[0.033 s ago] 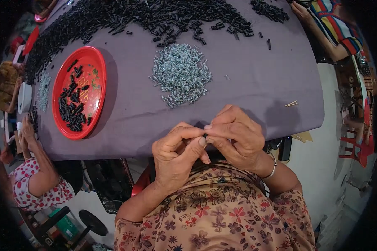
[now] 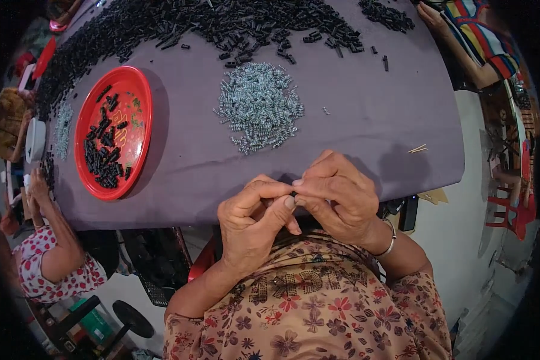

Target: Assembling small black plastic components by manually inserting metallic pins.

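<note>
Near the front edge of the table, both hands meet fingertip to fingertip. A small black plastic part (image 2: 293,194) shows between them, mostly covered by the fingers. My left hand (image 2: 252,216) pinches it with thumb and forefinger. My right hand (image 2: 340,195) is closed on the same part from the other side, thumb and forefinger together. Beyond the hands lies a heap of small metal coil springs (image 2: 259,108), with one loose spring (image 2: 326,111) to its right. At the left, a red oval tray (image 2: 139,157) holds several black plastic parts.
A large pile of black parts (image 2: 222,24) covers the far side of the grey-covered table (image 2: 366,114). Thin yellowish sticks (image 2: 418,149) lie near the right edge. One person (image 2: 54,258) sits at the left; another person's arm (image 2: 459,54) rests at the far right.
</note>
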`<action>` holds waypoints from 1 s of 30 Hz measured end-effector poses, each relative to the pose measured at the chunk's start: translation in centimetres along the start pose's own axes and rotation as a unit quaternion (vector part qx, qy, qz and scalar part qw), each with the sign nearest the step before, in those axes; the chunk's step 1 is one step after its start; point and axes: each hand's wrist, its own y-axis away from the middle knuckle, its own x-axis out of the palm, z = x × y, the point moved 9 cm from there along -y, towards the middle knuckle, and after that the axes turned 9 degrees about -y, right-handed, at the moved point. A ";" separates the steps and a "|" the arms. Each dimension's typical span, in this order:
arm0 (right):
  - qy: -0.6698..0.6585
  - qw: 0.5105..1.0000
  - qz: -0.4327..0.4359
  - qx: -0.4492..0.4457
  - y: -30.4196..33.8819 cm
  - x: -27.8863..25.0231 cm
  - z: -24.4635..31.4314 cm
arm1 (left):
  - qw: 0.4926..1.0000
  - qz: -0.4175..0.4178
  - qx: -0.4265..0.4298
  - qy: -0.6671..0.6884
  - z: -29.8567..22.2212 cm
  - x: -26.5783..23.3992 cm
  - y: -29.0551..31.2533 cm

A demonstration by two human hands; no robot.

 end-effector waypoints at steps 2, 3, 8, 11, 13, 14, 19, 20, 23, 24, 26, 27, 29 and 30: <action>0.015 1.000 0.005 -0.016 0.0 0.1 0.2 | 1.000 0.001 -0.006 0.008 0.2 -0.1 -0.2; 0.007 1.000 0.001 -0.002 -0.1 0.0 -0.1 | 1.000 0.007 -0.017 0.018 0.4 0.0 -0.3; -0.004 0.999 -0.001 0.034 -0.2 -0.1 -0.5 | 0.999 0.015 -0.031 0.030 0.7 -0.1 -0.4; -0.021 0.999 0.000 0.047 -0.2 -0.1 -0.7 | 1.000 0.017 -0.014 0.013 0.4 0.0 -0.4; -0.028 0.998 -0.005 0.048 -0.1 -0.2 -0.7 | 1.000 0.010 0.004 -0.013 0.0 0.0 -0.3; -0.028 0.998 -0.005 0.047 0.0 -0.2 -0.8 | 1.000 0.010 0.005 -0.013 0.0 -0.1 -0.3; -0.032 0.999 -0.011 0.037 0.1 0.2 0.2 | 0.999 0.020 0.030 -0.034 -0.9 0.1 -0.1; -0.031 0.999 -0.011 0.036 0.2 0.3 0.1 | 0.999 0.020 0.031 -0.033 -0.8 0.1 -0.1; -0.021 0.999 -0.024 0.013 0.6 0.4 0.0 | 1.000 0.022 -0.016 0.015 0.3 0.0 -0.2; -0.015 0.999 -0.030 0.008 0.7 0.3 0.0 | 0.999 0.020 -0.026 0.031 0.5 0.1 -0.2; -0.009 0.999 -0.037 0.004 0.9 0.3 0.0 | 0.998 0.017 -0.036 0.047 0.6 0.1 -0.2; -0.013 0.999 -0.031 0.005 1.0 0.4 -0.1 | 0.998 0.013 -0.045 0.052 0.8 0.0 -0.1; -0.017 1.000 -0.026 0.006 1.0 0.5 -0.2 | 0.997 0.007 -0.054 0.056 0.9 -0.1 -0.1; -0.008 1.000 -0.015 -0.005 0.9 0.6 -0.1 | 0.997 0.007 -0.056 0.056 0.9 -0.2 -0.1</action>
